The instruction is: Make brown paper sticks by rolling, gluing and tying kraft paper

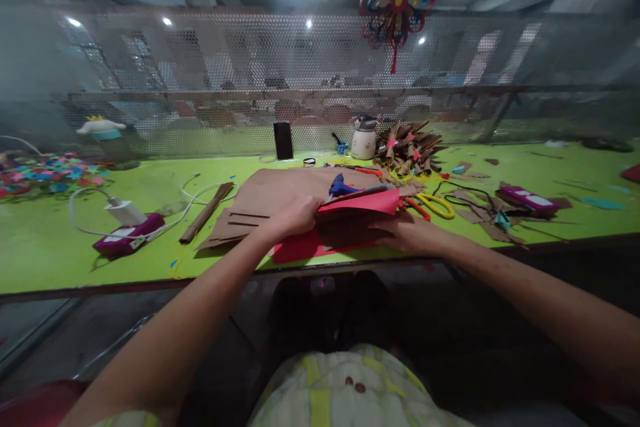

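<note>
My left hand (299,215) is closed in a pinch on the near left edge of a sheet of red paper (373,203), which is lifted and bowed. Beneath that sheet a fold of brown paper (345,230) shows, and more red paper (295,248) lies under it at the table's front edge. My right hand (407,233) is closed on the right side of the brown paper, its thumb partly hidden. A stack of brown paper sheets (275,190) spreads out behind my left hand. A blue glue gun (340,185) rests just beyond the lifted red sheet.
Yellow-handled scissors (440,207) lie right of the papers. A heap of brown paper rolls (413,147) and a white bottle (364,139) stand behind. Purple power strips (127,237) sit on both sides of the green table (45,247). A brown tube (206,213) lies left.
</note>
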`<state>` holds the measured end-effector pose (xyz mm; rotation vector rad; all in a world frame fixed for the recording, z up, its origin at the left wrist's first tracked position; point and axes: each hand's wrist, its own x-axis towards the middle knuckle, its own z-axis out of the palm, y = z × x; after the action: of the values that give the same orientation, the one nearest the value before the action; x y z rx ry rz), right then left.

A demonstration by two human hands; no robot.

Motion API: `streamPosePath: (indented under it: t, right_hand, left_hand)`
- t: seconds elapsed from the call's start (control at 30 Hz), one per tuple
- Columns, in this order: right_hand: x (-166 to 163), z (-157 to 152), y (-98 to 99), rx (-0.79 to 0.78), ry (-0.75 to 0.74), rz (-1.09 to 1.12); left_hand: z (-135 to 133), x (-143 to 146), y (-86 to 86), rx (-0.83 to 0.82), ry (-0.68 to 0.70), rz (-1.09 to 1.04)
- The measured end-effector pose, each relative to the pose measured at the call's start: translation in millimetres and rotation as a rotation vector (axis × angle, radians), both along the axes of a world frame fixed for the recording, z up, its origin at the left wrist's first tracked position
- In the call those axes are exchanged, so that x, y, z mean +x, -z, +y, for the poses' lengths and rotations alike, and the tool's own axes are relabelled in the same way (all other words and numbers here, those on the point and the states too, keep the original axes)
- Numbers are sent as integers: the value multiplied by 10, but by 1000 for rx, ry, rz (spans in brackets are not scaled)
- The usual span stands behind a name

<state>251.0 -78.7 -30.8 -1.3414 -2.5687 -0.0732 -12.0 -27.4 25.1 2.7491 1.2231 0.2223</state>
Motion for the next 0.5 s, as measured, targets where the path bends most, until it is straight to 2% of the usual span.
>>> streamPosePath:
  t: [0.27,0.5]
  right_hand:
    - [35,127,6,-77,-102,12]
    - [-189,1,-87,82,-54,-225]
  left_hand:
    - [25,-12,-17,-61,-31,-1]
    - [61,-15,-24,-108,-15,-28]
